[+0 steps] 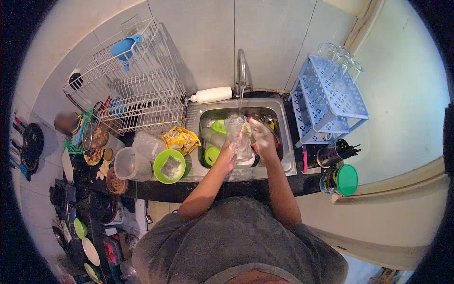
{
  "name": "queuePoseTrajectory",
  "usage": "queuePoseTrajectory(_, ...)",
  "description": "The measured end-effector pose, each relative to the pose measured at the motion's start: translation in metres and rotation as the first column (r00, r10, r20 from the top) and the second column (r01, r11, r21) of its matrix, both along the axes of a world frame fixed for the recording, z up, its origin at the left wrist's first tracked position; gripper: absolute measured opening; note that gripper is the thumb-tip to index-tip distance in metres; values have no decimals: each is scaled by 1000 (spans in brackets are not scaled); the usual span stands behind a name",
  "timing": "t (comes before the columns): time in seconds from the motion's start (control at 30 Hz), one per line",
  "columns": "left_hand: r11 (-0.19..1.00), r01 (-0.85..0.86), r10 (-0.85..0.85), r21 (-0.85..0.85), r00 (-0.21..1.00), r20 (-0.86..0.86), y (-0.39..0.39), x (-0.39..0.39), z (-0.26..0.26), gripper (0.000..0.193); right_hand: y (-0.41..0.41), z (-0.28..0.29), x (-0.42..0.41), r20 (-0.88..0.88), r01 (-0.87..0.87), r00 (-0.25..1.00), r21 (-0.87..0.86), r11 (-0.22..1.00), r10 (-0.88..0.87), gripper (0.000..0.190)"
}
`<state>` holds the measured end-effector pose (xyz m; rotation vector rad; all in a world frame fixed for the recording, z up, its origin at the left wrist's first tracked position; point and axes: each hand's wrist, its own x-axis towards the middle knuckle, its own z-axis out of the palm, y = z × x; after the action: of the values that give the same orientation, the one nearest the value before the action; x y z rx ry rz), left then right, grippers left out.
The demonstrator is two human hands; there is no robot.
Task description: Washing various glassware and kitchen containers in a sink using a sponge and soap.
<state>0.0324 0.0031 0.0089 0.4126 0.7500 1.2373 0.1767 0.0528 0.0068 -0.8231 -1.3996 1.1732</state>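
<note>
Over the steel sink (288, 156), my left hand (232, 151) holds a clear, soapy container (236, 125) from its lower left side. My right hand (262, 136), covered with suds, is at the container's right side; a small yellowish sponge-like piece (245, 127) shows between the hands. Whether the right fingers grip that piece is unclear. Water runs from the curved metal faucet (241, 67) just behind the container. Green-lidded items (212, 154) and other dishes lie in the basin, partly hidden by my hands. A green bowl (169, 166) with a scouring pad (172, 167) stands left of the basin.
At left are a white wire dish rack (156, 117), clear plastic tubs (125, 164) and a yellow packet (181, 140). A white bottle (212, 95) lies behind the sink. At right stand a blue plastic shelf (331, 112) with glasses, a pink-handled knife (304, 161) and a green-lidded jar (347, 180).
</note>
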Motion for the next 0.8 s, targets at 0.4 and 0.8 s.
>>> queuePoseTrajectory(0.4, 998, -11, 16, 63, 997, -73, -14, -10, -15, 45, -11, -19, 23, -53, -279, 960, -302, 912, 276, 32)
queuePoseTrajectory(0.8, 1000, 22, -22, 18, 1000, -7, -19, -3, -25, 46, -15, -7, 22, 29, -178, 979, -371, 911, 203, 37)
